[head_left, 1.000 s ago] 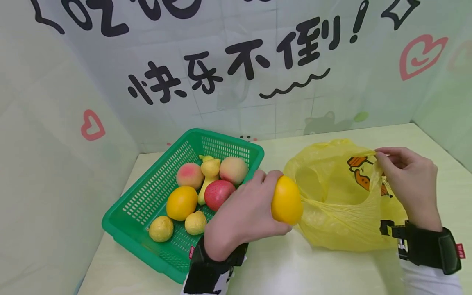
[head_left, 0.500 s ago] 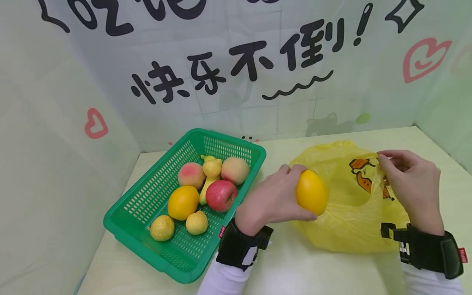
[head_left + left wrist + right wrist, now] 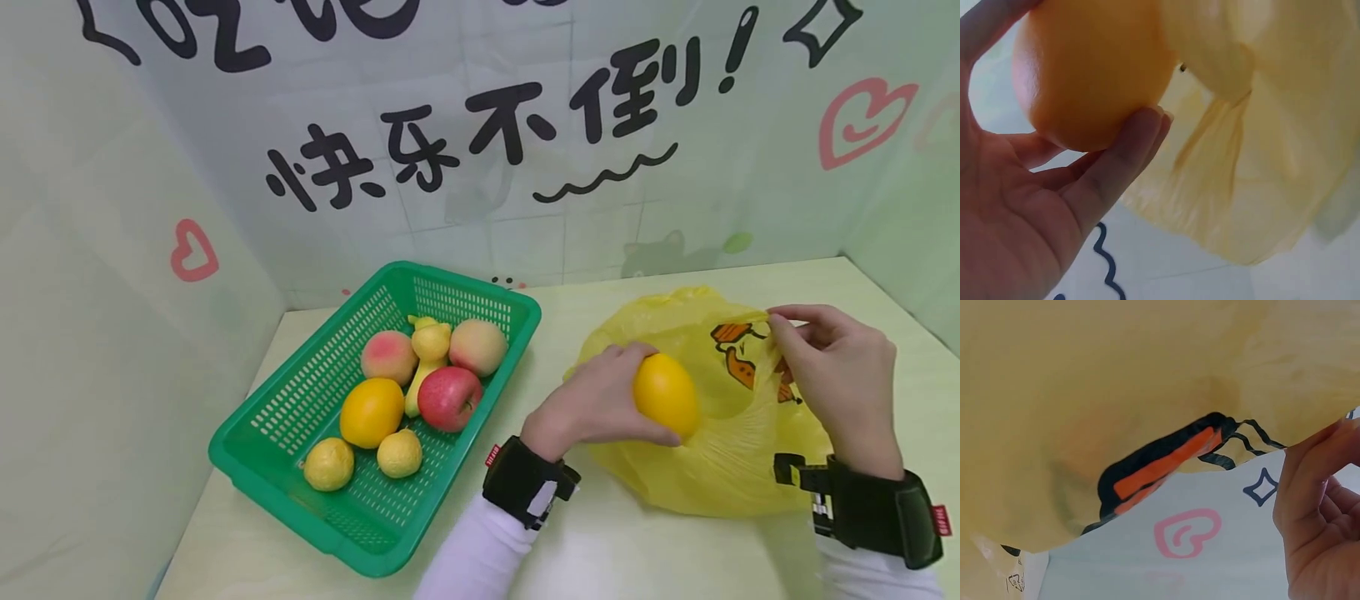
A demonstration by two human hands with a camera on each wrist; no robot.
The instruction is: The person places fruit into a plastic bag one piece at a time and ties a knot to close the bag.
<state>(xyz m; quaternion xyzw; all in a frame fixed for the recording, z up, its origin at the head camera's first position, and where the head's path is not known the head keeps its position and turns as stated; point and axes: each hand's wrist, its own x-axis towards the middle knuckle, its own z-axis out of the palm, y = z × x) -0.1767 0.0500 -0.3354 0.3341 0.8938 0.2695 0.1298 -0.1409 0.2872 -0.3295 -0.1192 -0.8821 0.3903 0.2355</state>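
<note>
The left hand (image 3: 600, 396) holds a smooth orange-yellow fruit (image 3: 666, 396), its grip filled by it, fingers above and thumb below in the head view. The fruit is at the open mouth of a yellow plastic bag (image 3: 697, 487); how far inside the rim it lies, I cannot tell. The right hand (image 3: 843, 375) pinches the bag's edge between thumb and forefinger, a narrow grip on thin film, just beside the bag's orange-and-black printed figure (image 3: 741, 369). The bag sits slack and creased on the pale tabletop (image 3: 585, 550).

To the left, apart from the bag, stands a green plastic basket (image 3: 292, 517) with slotted walls. At its far end a yellow gourd-shaped fruit (image 3: 431, 343) lies between two peaches (image 3: 388, 357) (image 3: 478, 347). Nearer are a red apple (image 3: 450, 398), a second orange-yellow fruit (image 3: 372, 412) and two small yellow fruits (image 3: 328, 464) (image 3: 400, 453).

Black straps (image 3: 528, 482) (image 3: 873, 507) circle both wrists over white sleeves (image 3: 476, 554). Behind hangs a pale backdrop (image 3: 517, 233) with black Chinese lettering and pink hearts.
</note>
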